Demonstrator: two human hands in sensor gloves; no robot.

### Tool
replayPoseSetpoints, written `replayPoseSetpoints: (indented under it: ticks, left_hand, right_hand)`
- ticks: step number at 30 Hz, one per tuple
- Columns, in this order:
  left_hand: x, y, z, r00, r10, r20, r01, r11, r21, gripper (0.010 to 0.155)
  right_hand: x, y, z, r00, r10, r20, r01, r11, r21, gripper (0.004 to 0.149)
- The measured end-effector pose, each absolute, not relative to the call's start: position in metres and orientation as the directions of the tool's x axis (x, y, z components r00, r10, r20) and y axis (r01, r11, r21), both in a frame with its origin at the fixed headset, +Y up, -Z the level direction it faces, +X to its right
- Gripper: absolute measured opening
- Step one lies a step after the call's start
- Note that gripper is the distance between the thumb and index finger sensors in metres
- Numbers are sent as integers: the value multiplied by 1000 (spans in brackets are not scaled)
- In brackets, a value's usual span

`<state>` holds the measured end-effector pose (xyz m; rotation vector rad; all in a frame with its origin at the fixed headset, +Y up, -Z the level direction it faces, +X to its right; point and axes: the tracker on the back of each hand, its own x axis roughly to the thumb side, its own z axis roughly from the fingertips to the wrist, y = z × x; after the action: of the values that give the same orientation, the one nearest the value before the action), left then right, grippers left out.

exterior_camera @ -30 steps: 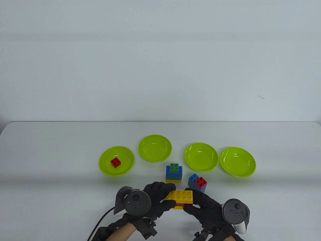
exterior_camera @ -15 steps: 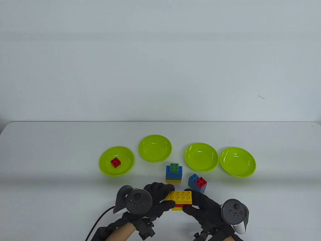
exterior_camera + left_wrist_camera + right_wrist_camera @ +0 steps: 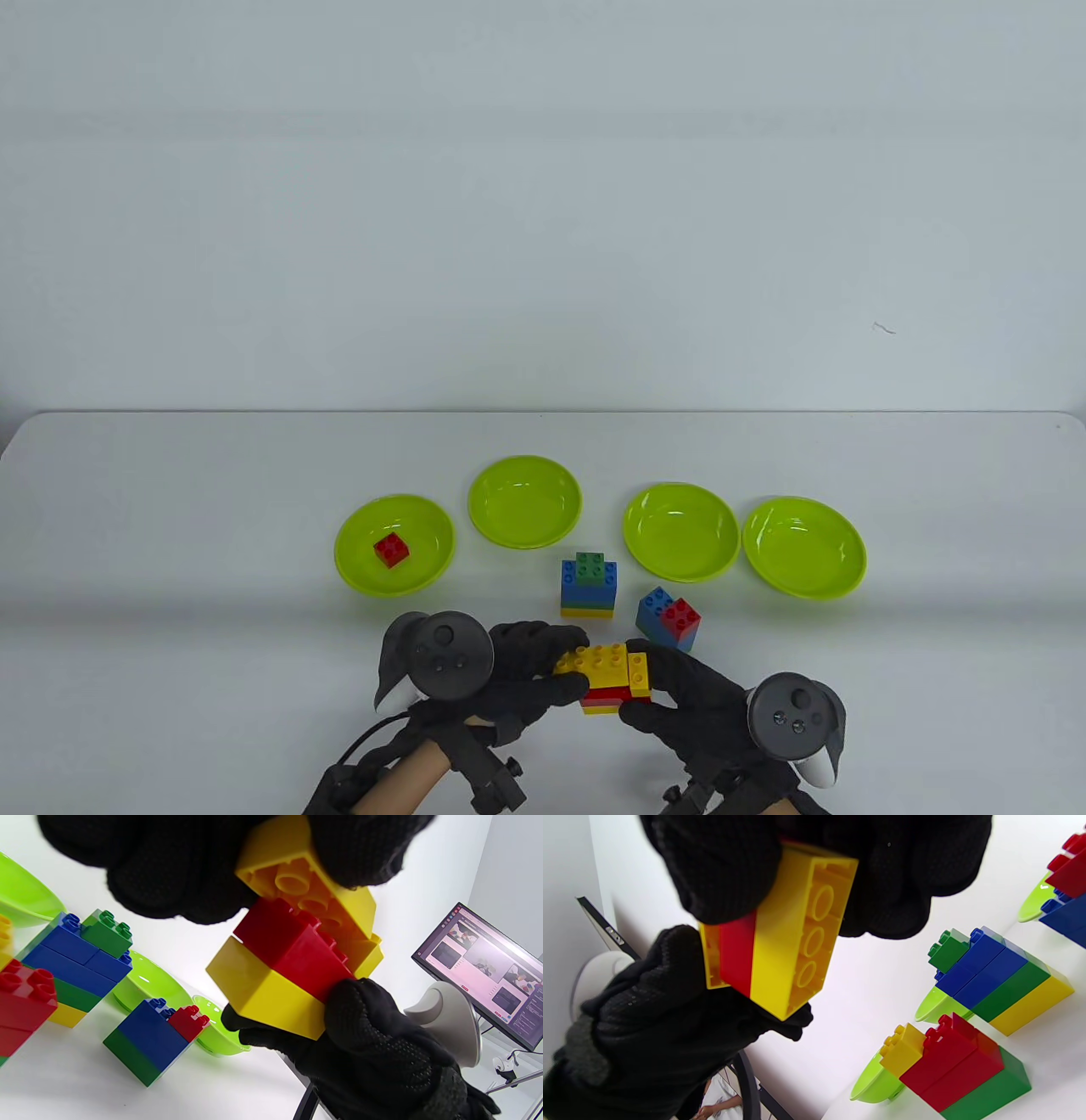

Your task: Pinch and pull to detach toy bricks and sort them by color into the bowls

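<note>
Fingers of my left hand [image 3: 517, 671] and right hand [image 3: 679, 692] are prying the yellow-red stack [image 3: 607, 679] apart; one red brick [image 3: 391, 550] is lying sorted, stacks beyond are waiting.

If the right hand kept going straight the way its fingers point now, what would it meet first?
Likely the left hand: the right hand points leftward across the yellow-and-red toy brick stack both hands grip. Depth is unclear.

Four green bowls [image 3: 524, 501]; three brick stacks [image 3: 589, 584]; one loose red brick [image 3: 392, 550].
</note>
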<state>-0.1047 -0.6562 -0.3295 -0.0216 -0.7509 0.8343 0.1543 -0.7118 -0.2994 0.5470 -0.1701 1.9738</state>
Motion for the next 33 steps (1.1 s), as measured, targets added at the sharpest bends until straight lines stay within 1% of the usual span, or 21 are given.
replayPoseSetpoints:
  ticks: [4,5,6,8,11,14,17,22,25,27,30,32,33]
  left_hand:
    - [-116,-643,-342,536,578,615,-637,755,-154,64]
    - [-120,-640,-351,568,560,603,-635,765,-111,64]
    - [-123,-639,-358,582,552,597,-631,770,-96,64]
    - [-129,-640,-383,641,530,555,-607,793,-56,64]
    - [-136,-645,-420,732,484,479,-539,842,-27,64]
    - [-140,-657,-454,805,456,380,-486,874,-20,64]
    - [-143,-674,-482,864,421,275,-421,905,-62,64]
    - [-141,-688,-509,915,362,177,-348,931,-110,64]
    - [-139,-692,-520,946,286,150,-270,956,-118,64]
    - [-137,-696,-524,955,261,140,-246,962,-119,64]
    - [-133,-704,-526,948,294,125,-279,952,-127,65]
    - [-132,-707,-525,948,291,128,-277,954,-116,66]
    - [-133,-706,-524,948,280,149,-265,958,-110,69]
  right_hand:
    - [157,-712,-301,-374,825,423,-890,-448,88,62]
    - [160,-712,-302,-374,829,416,-895,-441,73,62]
    - [161,-712,-302,-372,831,413,-897,-436,70,61]
    - [164,-710,-303,-362,838,409,-903,-423,69,62]
    - [168,-707,-303,-356,840,409,-909,-414,58,62]
    - [170,-705,-304,-357,839,409,-909,-414,54,62]
    - [174,-703,-305,-350,843,409,-911,-407,58,61]
    - [180,-703,-307,-335,852,401,-921,-387,52,61]
    - [182,-703,-307,-334,854,398,-923,-382,47,61]
    - [182,-703,-308,-334,855,396,-922,-383,51,61]
    - [180,-706,-308,-341,855,390,-918,-393,58,62]
    - [180,-708,-309,-350,853,387,-914,-402,61,62]
    - [179,-708,-309,-353,851,388,-912,-406,61,62]
